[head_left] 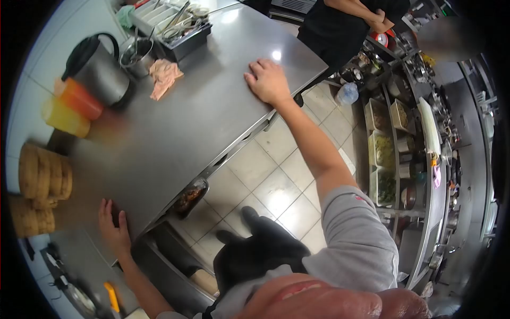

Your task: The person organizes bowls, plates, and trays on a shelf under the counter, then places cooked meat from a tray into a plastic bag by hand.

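Note:
My right hand rests on the steel counter near its right edge, fingers a little bent and apart, holding nothing. At the lower left, my left hand lies on the same counter near its front edge, its fingers apart and nothing in it. A crumpled pink cloth lies on the counter to the left of my right hand. Beside the cloth stand a steel pot with utensils in it and a large metal jug.
Red and yellow containers and bamboo steamers line the wall. A utensil tray sits at the back. Another person stands beyond the counter, arms folded. Shelves with food tubs stand at the right.

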{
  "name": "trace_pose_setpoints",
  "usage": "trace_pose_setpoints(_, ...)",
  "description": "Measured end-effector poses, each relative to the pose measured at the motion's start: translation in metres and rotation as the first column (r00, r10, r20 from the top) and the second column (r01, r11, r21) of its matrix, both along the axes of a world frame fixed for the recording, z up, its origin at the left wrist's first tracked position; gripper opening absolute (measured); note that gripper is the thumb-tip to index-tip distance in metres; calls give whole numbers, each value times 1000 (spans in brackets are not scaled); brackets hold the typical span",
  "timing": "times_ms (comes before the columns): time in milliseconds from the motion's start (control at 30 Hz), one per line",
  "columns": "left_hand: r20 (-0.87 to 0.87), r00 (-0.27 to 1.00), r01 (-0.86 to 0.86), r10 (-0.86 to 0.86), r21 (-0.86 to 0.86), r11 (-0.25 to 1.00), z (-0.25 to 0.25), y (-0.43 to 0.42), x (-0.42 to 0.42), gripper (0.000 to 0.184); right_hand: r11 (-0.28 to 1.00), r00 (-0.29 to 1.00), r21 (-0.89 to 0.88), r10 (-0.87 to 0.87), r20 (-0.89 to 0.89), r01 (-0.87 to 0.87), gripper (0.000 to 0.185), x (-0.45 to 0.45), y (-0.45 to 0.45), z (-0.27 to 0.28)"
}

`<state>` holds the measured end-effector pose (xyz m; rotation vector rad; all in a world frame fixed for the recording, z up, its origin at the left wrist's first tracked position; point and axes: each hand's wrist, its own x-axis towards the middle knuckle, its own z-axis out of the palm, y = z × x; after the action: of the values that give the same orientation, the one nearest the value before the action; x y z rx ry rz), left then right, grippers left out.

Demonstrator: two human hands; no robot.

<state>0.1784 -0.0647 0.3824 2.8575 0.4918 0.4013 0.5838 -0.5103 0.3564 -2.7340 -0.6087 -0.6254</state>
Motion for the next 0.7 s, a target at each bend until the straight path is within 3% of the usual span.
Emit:
trace_pose_setpoints(33,9,1000,-29,29,-55,998,-3,2,2,52,1000,1000,-23,-11,18,12,42,1,-1,1)
trace_pose_setpoints(200,22,996,-86,84,79,993,-5,8,7,53,998,996,37,-40,-80,43,42,0,-3,5)
trace_pose_setpoints(567,33,995,-93,95,-50,994,8,0,15,57,997,989,7,-71,-129,72,44,-1,-4,21)
trace_pose_setpoints(700,69,994,-75,79,-67,995,4,2,12,58,994,988,105,-10,-156,27,43,-3,-14,16)
